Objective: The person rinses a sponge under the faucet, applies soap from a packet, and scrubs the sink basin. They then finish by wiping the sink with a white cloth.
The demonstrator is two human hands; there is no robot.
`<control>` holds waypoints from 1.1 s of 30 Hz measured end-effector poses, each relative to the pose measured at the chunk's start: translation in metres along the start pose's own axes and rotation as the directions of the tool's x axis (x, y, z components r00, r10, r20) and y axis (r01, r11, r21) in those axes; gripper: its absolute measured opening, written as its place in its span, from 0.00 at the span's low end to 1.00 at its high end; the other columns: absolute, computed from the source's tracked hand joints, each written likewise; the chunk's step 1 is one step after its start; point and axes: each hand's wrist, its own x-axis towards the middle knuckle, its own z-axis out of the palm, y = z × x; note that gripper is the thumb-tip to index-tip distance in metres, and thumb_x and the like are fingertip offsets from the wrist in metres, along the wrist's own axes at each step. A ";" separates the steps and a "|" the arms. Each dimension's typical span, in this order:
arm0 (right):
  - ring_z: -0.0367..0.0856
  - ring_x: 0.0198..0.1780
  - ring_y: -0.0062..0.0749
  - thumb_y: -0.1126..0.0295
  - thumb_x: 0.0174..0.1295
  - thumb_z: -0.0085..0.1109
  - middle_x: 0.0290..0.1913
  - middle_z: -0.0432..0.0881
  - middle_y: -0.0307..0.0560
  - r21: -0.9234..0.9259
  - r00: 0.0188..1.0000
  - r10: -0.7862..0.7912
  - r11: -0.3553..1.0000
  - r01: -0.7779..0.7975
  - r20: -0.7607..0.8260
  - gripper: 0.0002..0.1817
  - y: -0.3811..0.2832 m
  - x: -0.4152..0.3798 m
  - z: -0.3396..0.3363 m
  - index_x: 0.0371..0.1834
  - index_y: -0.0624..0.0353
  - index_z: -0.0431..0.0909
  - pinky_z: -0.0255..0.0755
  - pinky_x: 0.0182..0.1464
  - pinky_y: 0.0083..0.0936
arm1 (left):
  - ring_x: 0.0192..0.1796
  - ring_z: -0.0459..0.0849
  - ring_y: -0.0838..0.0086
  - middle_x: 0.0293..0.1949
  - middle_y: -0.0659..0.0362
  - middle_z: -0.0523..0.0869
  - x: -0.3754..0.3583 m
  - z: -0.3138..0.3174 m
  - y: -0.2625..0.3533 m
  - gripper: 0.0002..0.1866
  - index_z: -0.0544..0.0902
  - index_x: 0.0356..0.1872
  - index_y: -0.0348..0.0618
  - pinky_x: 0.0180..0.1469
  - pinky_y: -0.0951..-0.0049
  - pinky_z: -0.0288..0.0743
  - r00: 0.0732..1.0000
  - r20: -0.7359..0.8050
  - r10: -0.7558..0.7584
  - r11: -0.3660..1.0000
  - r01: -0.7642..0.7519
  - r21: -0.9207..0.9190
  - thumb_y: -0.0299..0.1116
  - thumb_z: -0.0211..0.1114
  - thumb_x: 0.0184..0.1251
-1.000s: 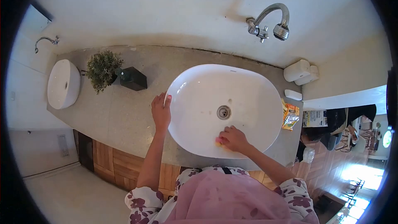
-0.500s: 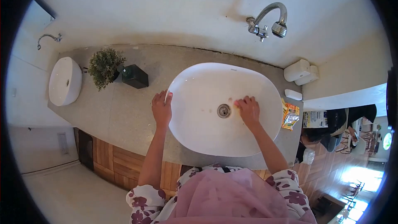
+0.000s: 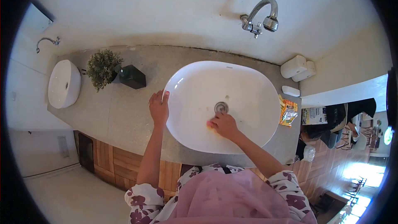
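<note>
A white oval sink basin [image 3: 199, 139] sits on the grey counter in front of me. My left hand [image 3: 158, 108] holds its left side, with the thumb on the rim and the fingers against the outside. Inside the bowl, my right hand [image 3: 226, 125] is closed around a small yellow sponge [image 3: 212, 129], mostly covered by the fingers, and presses it to the bottom. The hand lies just below the metal drain [image 3: 221, 107] and partly overlaps its lower edge. Faint brownish marks show on the white surface near the drain.
A chrome faucet [image 3: 265, 14] juts from the wall above. Left on the counter [image 3: 124, 120] are a potted plant [image 3: 103, 68], a dark green bottle [image 3: 132, 77] and a second basin [image 3: 65, 85]. A yellow packet [image 3: 288, 112] stands right. Beyond, a person in black [image 3: 360, 110] is partly visible.
My right hand has moved left and toward me with the sponge, from the right of the drain to below it. My left hand stays at the rim. The view has shifted slightly.
</note>
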 end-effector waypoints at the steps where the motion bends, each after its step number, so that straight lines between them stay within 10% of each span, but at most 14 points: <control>1: 0.76 0.47 0.36 0.60 0.55 0.63 0.37 0.78 0.39 0.037 0.995 -0.003 0.999 -0.001 0.099 0.06 0.002 -0.013 -0.006 0.31 0.48 0.84 0.76 0.43 0.36 | 0.66 0.69 0.49 0.57 0.43 0.80 0.000 0.000 0.001 0.28 0.80 0.56 0.35 0.69 0.56 0.59 1.000 -0.004 0.004 1.000 -0.004 -0.001 0.52 0.54 0.72; 14: 0.74 0.42 0.38 0.64 0.56 0.60 0.33 0.75 0.40 -0.200 0.937 -0.190 0.970 0.134 -0.294 0.03 0.013 0.061 0.005 0.30 0.47 0.81 0.69 0.36 0.35 | 0.63 0.71 0.47 0.54 0.42 0.81 0.000 -0.004 0.005 0.27 0.80 0.53 0.34 0.66 0.54 0.62 1.000 0.003 0.006 1.000 -0.006 -0.026 0.51 0.54 0.72; 23: 0.74 0.43 0.43 0.66 0.57 0.59 0.36 0.76 0.44 -0.117 0.787 0.206 0.936 -0.331 -0.582 0.07 0.091 0.049 -0.053 0.39 0.47 0.83 0.69 0.43 0.42 | 0.65 0.71 0.49 0.57 0.48 0.81 0.000 0.001 -0.001 0.24 0.82 0.55 0.43 0.69 0.54 0.59 1.000 -0.013 0.009 1.000 -0.009 0.018 0.50 0.52 0.73; 33: 0.73 0.44 0.47 0.70 0.57 0.61 0.39 0.75 0.48 0.033 0.494 0.280 0.892 -0.451 -0.823 0.10 0.090 0.115 -0.070 0.43 0.54 0.81 0.71 0.44 0.42 | 0.64 0.71 0.47 0.56 0.50 0.81 0.002 0.000 0.002 0.21 0.81 0.57 0.47 0.69 0.54 0.59 0.999 -0.009 0.032 0.998 -0.032 -0.045 0.48 0.53 0.73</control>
